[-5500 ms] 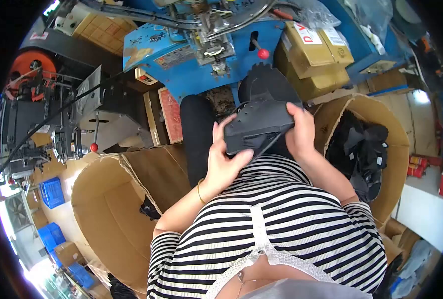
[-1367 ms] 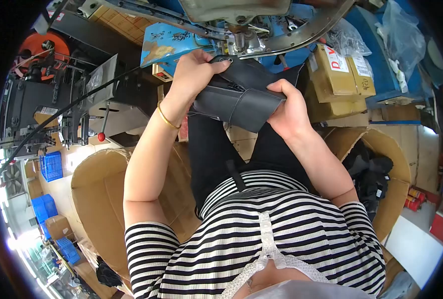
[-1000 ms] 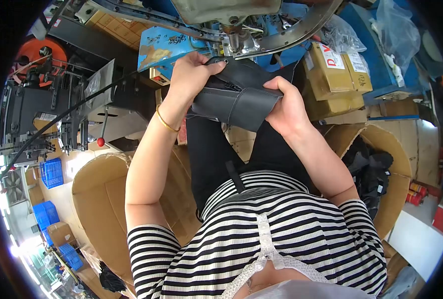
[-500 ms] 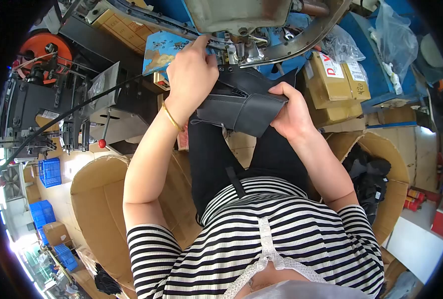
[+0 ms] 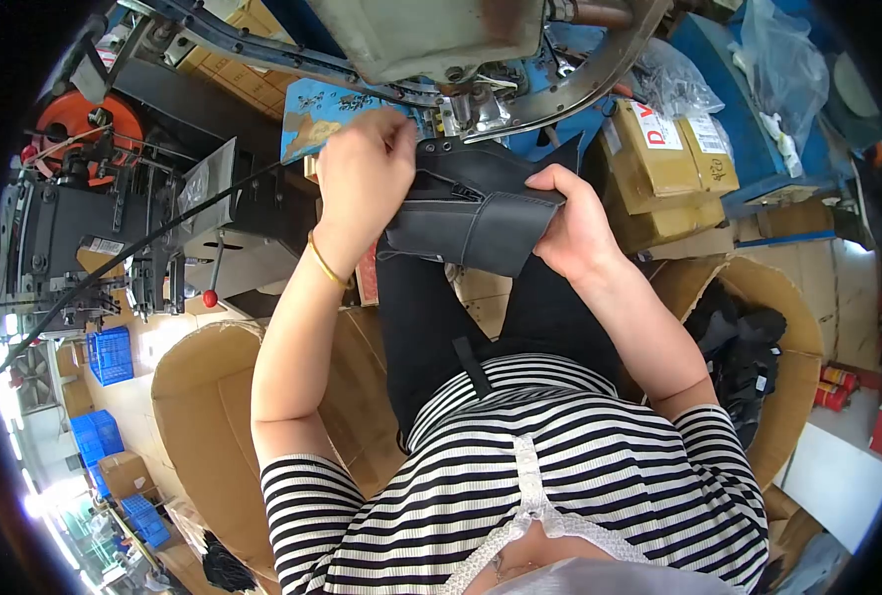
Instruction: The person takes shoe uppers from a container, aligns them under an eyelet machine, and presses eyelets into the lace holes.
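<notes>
A black boot upper (image 5: 481, 226) with a zipper and a few small eyelets near its top edge lies across the front of the machine. My right hand (image 5: 577, 223) grips its right side, thumb on top and fingers underneath. My left hand (image 5: 367, 169) is at its upper left, with fingers curled and pinched together; what they hold, if anything, is hidden. Just beyond the upper is the metal working end (image 5: 461, 111) of the machine. To its left is a blue plate (image 5: 312, 104) with small dark pieces scattered on it.
The machine's grey housing (image 5: 426, 40) and curved metal rail (image 5: 610, 74) overhang the work. Cardboard boxes (image 5: 659, 164) stand at right. Large open cartons flank my legs, the right carton (image 5: 793, 347) holding black pieces. Another machine (image 5: 74, 218) with a red wheel is at left.
My left hand has drawn back from the machine toward me and slightly left, its fingers now curled. The boot upper has shifted slightly left, still in my right hand.
</notes>
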`<action>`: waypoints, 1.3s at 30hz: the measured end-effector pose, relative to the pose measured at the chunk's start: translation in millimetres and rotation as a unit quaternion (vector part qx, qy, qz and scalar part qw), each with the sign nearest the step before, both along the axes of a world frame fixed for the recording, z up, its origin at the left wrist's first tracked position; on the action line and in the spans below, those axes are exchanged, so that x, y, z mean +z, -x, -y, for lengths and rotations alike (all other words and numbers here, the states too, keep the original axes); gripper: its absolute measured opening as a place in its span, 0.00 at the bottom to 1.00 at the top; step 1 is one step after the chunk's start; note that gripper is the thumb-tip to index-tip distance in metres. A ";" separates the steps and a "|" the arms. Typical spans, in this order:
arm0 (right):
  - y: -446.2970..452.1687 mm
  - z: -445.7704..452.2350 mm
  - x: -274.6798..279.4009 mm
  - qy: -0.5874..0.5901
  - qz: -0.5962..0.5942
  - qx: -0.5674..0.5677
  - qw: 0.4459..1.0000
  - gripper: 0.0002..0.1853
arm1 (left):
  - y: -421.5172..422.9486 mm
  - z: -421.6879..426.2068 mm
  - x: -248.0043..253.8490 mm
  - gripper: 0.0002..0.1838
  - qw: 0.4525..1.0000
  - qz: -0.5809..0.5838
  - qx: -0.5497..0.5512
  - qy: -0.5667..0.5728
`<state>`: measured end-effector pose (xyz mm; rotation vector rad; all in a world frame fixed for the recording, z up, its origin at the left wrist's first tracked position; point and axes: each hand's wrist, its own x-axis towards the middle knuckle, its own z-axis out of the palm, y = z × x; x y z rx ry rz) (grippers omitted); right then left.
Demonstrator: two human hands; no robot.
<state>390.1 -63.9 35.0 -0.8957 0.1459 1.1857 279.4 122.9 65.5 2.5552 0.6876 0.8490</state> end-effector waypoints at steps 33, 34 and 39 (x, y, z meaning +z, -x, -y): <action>-0.1 1.5 2.3 0.037 0.072 0.027 0.996 0.11 | -17.9 -17.3 -4.9 0.28 0.795 -0.156 -0.063 0.583; 1.1 1.3 5.2 0.039 0.073 0.018 0.996 0.11 | -19.1 -14.6 -0.6 0.29 0.799 -0.154 -0.057 0.579; -2.3 2.2 2.4 0.042 0.078 0.039 0.995 0.10 | -15.6 -11.2 -0.1 0.28 0.794 -0.126 -0.086 0.589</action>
